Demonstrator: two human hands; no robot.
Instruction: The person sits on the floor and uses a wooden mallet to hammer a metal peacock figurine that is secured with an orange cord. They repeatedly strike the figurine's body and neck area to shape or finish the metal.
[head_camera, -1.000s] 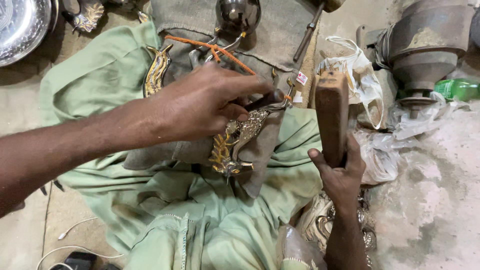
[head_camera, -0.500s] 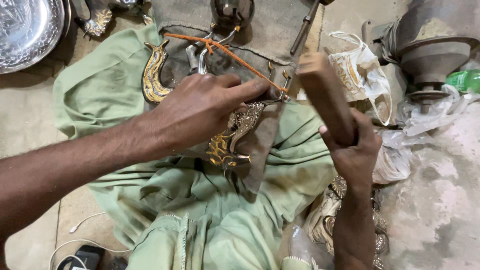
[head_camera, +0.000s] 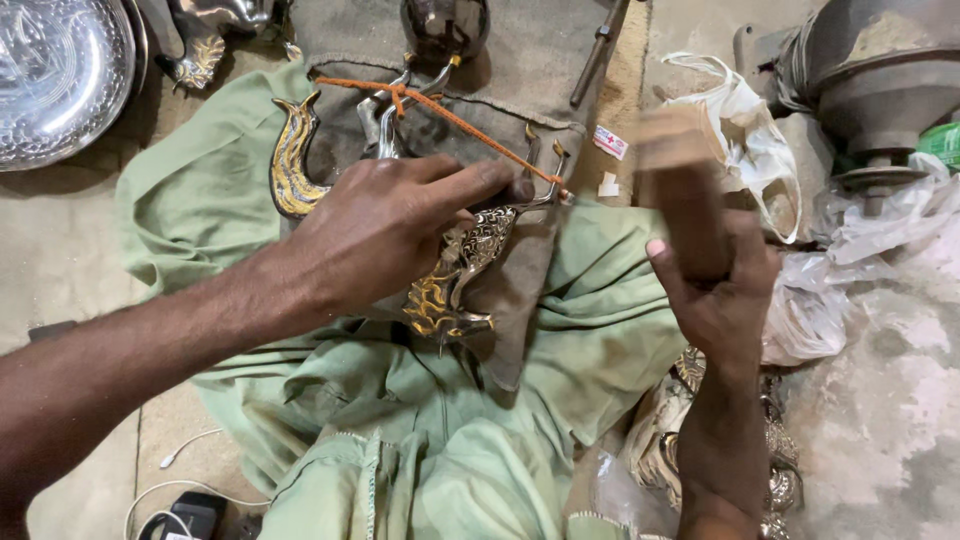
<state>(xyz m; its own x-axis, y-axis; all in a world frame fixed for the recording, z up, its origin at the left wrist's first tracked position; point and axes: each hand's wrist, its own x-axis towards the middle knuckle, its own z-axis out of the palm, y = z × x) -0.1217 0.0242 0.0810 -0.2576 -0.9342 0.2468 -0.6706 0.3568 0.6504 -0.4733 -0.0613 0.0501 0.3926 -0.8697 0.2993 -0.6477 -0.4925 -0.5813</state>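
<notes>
While the left hand (head_camera: 385, 235) presses a gilded metal ornament (head_camera: 455, 275) onto brown cloth (head_camera: 520, 300) at frame centre, the right hand (head_camera: 715, 290) clenches a blurred wooden block (head_camera: 680, 170); a white plastic bag (head_camera: 745, 150) gapes at upper right, contents unclear.

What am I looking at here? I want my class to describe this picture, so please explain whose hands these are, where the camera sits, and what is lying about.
There is no machine: a person works with bare hands, and one camera worn on the head looks down at them. The left hand presses an ornate gold-and-silver metal piece onto a brown cloth pad over green fabric. The right hand grips a wooden block, blurred by motion. An orange cord crosses the work. Nearby lie an embossed silver plate, a white plastic bag and a grey metal vessel.
</notes>
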